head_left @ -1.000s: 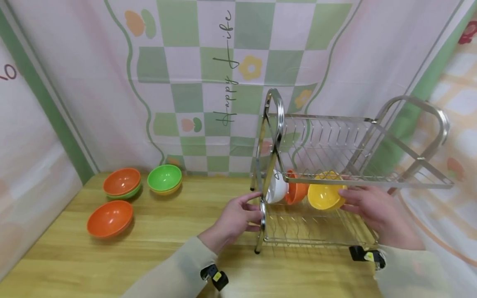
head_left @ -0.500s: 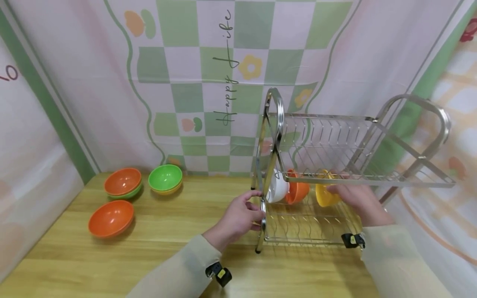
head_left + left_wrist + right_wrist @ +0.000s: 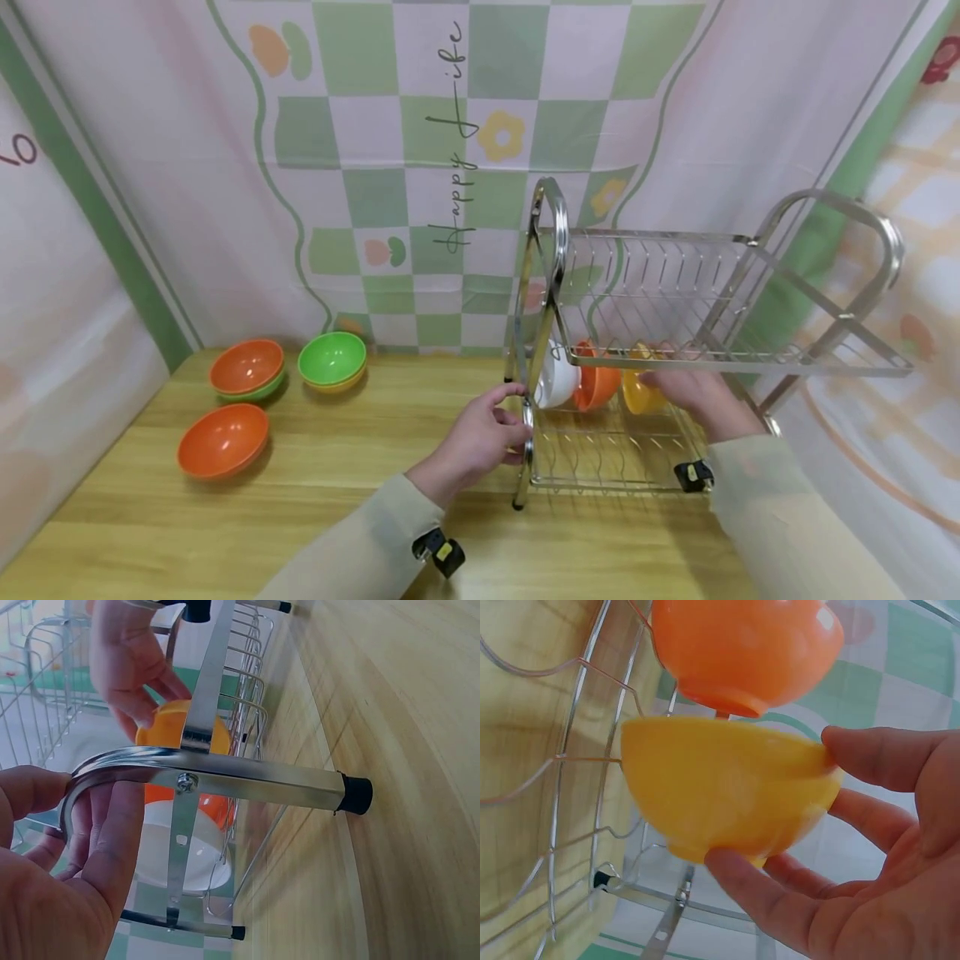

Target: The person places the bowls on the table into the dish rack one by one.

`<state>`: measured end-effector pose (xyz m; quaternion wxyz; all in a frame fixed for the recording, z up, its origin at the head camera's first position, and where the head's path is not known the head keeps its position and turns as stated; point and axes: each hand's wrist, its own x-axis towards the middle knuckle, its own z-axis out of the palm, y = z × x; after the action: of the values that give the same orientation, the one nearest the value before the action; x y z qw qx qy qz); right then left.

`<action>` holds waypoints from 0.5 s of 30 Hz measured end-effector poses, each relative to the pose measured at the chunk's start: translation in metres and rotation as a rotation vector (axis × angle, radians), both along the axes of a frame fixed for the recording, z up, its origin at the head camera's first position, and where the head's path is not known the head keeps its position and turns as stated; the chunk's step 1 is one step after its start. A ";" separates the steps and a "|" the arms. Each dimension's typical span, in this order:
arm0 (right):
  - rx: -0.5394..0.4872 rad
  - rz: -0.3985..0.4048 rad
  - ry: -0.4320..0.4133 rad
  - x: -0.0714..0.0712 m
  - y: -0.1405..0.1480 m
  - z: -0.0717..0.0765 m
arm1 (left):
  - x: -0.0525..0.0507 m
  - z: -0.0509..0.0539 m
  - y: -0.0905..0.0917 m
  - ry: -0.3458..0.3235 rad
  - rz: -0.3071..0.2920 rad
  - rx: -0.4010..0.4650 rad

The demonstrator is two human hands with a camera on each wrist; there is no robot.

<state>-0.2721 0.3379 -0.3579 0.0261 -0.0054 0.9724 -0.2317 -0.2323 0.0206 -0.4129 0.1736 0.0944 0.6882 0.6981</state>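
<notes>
On the lower tier of a two-tier metal dish rack (image 3: pixel 731 367), my right hand (image 3: pixel 701 398) grips a yellow bowl (image 3: pixel 720 787) tipped on its side. The right wrist view has the thumb at the rim and fingers against the base and outer wall. Just left of it an orange bowl (image 3: pixel 597 383) stands on edge in the wires, and beyond that a white bowl (image 3: pixel 557 382). My left hand (image 3: pixel 476 437) holds the rack's left side frame, thumb on one side of the curved tube and fingers on the other in the left wrist view.
Left on the wooden table (image 3: pixel 337 533) lie an orange bowl (image 3: pixel 223 442), another orange bowl (image 3: pixel 246 367) stacked on a green one, and a green bowl (image 3: pixel 332 358) on a yellow one. The upper tier overhangs my right hand. A patterned curtain (image 3: pixel 435 208) hangs behind.
My right hand has carried the yellow bowl deeper into the lower tier and turned it from facing forward onto its side, then leftward toward the orange bowl. The left hand stays on the frame.
</notes>
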 end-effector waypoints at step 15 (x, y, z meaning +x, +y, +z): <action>-0.222 0.004 0.005 -0.023 0.004 -0.023 | -0.001 0.001 0.000 -0.016 -0.011 -0.015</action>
<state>-0.2952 0.3414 -0.3805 0.0232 -0.0106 0.9408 -0.3379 -0.2329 0.0209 -0.4114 0.1835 0.0912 0.6913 0.6929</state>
